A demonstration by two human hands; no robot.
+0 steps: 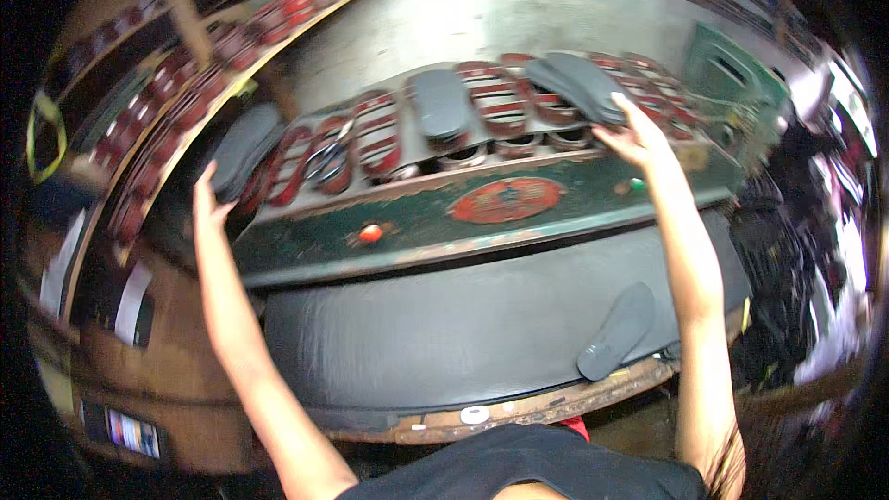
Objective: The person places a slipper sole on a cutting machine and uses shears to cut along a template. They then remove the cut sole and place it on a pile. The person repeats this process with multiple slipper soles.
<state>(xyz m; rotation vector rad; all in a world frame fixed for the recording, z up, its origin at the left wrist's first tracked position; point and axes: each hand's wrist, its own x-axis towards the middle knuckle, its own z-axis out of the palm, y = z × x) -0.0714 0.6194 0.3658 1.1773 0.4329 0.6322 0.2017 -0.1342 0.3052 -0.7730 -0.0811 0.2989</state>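
Note:
My left hand is closed on the near end of a dark grey shoe sole, at the left end of a row of red, sole-shaped forms crossed by pale bands. At the right, my right hand grips the near end of another dark grey sole, which lies slanted over the forms. Between the hands, a third grey sole rests on one form. A pair of scissors lies on the forms to the left. Both hands are slightly blurred.
The forms stand on a green machine with an orange button and a red oval plate. In front, a black worktop carries a single grey sole. Shelves of red forms line the left. A lit phone lies lower left.

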